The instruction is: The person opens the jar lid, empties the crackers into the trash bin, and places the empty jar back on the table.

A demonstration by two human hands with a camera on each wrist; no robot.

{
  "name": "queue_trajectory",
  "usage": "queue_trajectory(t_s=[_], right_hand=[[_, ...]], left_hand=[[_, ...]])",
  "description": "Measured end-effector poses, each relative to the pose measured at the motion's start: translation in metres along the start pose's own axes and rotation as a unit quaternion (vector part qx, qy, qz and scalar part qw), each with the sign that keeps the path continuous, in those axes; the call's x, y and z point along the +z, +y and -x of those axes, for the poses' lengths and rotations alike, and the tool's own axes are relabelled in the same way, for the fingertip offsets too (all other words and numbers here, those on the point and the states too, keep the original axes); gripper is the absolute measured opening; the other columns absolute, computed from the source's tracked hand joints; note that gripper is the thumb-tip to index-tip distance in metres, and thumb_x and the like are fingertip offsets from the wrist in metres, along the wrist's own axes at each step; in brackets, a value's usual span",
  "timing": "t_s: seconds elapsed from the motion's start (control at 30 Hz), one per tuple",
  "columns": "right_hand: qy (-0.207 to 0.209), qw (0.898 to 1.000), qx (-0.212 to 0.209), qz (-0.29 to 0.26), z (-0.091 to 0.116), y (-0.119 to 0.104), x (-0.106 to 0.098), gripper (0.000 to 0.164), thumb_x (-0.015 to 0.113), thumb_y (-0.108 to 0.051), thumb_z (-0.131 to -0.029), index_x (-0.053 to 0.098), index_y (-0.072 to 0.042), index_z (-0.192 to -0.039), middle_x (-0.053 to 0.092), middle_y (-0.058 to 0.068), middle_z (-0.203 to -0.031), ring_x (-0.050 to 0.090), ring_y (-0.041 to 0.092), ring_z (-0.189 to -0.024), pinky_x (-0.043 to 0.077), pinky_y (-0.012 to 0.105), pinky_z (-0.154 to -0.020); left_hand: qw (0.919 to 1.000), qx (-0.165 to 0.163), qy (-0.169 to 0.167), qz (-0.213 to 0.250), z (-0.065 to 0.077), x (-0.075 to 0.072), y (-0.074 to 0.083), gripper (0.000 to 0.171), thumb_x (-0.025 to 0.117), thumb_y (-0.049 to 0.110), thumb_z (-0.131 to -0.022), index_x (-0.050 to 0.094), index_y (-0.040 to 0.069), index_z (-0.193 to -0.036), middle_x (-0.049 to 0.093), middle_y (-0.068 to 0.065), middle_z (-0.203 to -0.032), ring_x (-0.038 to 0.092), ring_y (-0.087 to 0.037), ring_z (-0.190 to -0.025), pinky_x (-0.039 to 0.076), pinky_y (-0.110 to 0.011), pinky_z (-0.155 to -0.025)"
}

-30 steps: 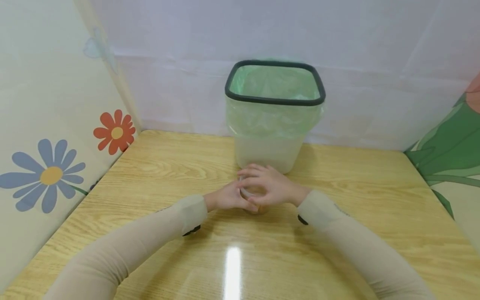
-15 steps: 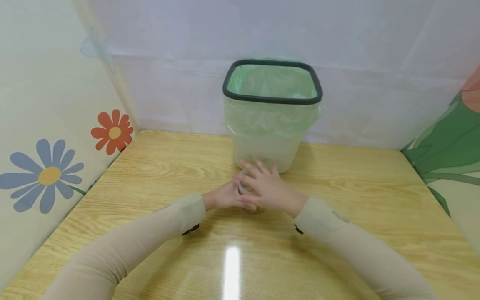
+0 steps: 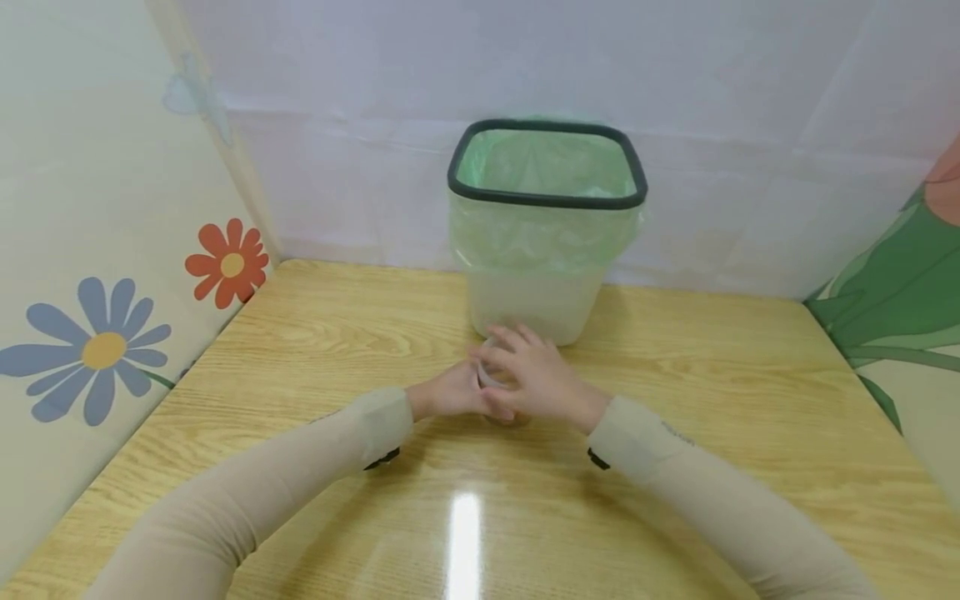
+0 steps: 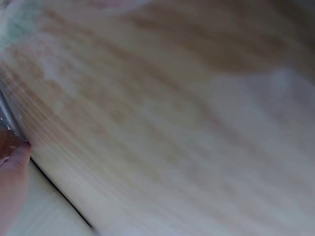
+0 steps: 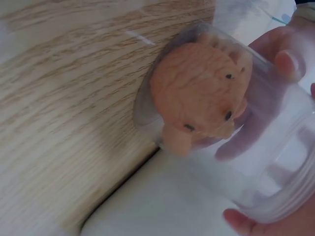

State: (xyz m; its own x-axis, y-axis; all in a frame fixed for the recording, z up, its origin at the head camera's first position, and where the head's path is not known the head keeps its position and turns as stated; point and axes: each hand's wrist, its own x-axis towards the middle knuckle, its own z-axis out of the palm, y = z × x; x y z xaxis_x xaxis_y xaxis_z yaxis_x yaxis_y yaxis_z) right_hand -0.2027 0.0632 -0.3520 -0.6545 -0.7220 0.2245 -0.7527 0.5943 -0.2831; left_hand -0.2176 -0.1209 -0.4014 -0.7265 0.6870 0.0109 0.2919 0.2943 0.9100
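Holding a clear jar (image 5: 236,169) on the near side of the bin (image 3: 517,304), I have both bare hands on it at the middle of the table (image 3: 360,533). The jar is smooth, see-through and looks like plastic: a cylinder with a rounded base and a ridged rim (image 5: 293,191). Inside, at the base end, sits a peach-orange toy (image 5: 199,88), round and stubby, its skin finely wrinkled, with three small dark spots on the side turned toward the rim.

My left hand (image 3: 453,390) grasps the jar's side, fingers wrapped behind it. My right hand (image 3: 543,379) arches over the top, fingers and thumb curved round the rim; how firmly they press I cannot tell.

The jar's long axis rises from the table, rim end up beneath my right palm, base end down. Whether the base touches the wood grain, I cannot tell.

The bin is pale and box-shaped with softened corners, lined with a thin, crinkled green bag (image 3: 540,237) under a black frame (image 3: 547,200).

Half a second ago my right fingers were splayed straighter across the top; now they bend more. My left hand and the jar have stayed in about the same place.
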Motion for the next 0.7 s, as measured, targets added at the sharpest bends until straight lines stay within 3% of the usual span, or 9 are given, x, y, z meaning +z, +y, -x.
queue_trajectory(t_s=[0.13, 0.33, 0.53, 0.7], right_hand=[[0.011, 0.999, -0.033, -0.025, -0.001, 0.006, 0.0, 0.046, 0.068, -0.034, -0.089, 0.061, -0.018, -0.132, 0.042, 0.018, -0.146, 0.036, 0.043, -0.132, 0.034, 0.069, -0.098], [0.032, 0.993, -0.106, -0.039, -0.004, 0.016, -0.001, 0.044, 0.071, -0.033, -0.084, 0.066, -0.013, -0.124, 0.051, 0.019, -0.138, 0.044, 0.039, -0.126, 0.037, 0.061, -0.1], [0.033, 0.985, -0.16, -0.055, -0.008, 0.025, -0.003, 0.042, 0.072, -0.03, -0.083, 0.068, -0.012, -0.12, 0.053, 0.017, -0.135, 0.047, 0.037, -0.123, 0.04, 0.057, -0.099], [0.031, 0.976, -0.195, -0.088, -0.011, 0.03, -0.004, 0.037, 0.072, -0.021, -0.081, 0.069, -0.012, -0.117, 0.055, 0.016, -0.133, 0.048, 0.033, -0.12, 0.041, 0.054, -0.098]], left_hand=[[0.9995, -0.013, -0.001, -0.029, 0.001, 0.0, 0.002, 0.027, 0.078, 0.015, -0.082, 0.073, 0.004, -0.106, 0.062, -0.004, -0.128, 0.059, -0.014, -0.106, 0.052, -0.03, -0.087], [0.9996, -0.001, -0.009, -0.027, 0.001, -0.001, 0.0, 0.024, 0.077, 0.014, -0.082, 0.073, 0.005, -0.105, 0.057, -0.004, -0.135, 0.051, -0.016, -0.12, 0.047, -0.031, -0.095], [0.9998, 0.008, -0.002, -0.017, 0.001, -0.001, 0.0, 0.056, 0.079, 0.016, -0.08, 0.055, 0.005, -0.13, 0.041, -0.007, -0.147, 0.046, -0.02, -0.124, 0.043, -0.037, -0.101], [1.0, 0.008, 0.002, -0.003, 0.0, -0.001, 0.0, 0.071, 0.079, 0.014, -0.079, 0.043, 0.007, -0.141, 0.045, -0.006, -0.144, 0.048, -0.021, -0.123, 0.043, -0.037, -0.1]])
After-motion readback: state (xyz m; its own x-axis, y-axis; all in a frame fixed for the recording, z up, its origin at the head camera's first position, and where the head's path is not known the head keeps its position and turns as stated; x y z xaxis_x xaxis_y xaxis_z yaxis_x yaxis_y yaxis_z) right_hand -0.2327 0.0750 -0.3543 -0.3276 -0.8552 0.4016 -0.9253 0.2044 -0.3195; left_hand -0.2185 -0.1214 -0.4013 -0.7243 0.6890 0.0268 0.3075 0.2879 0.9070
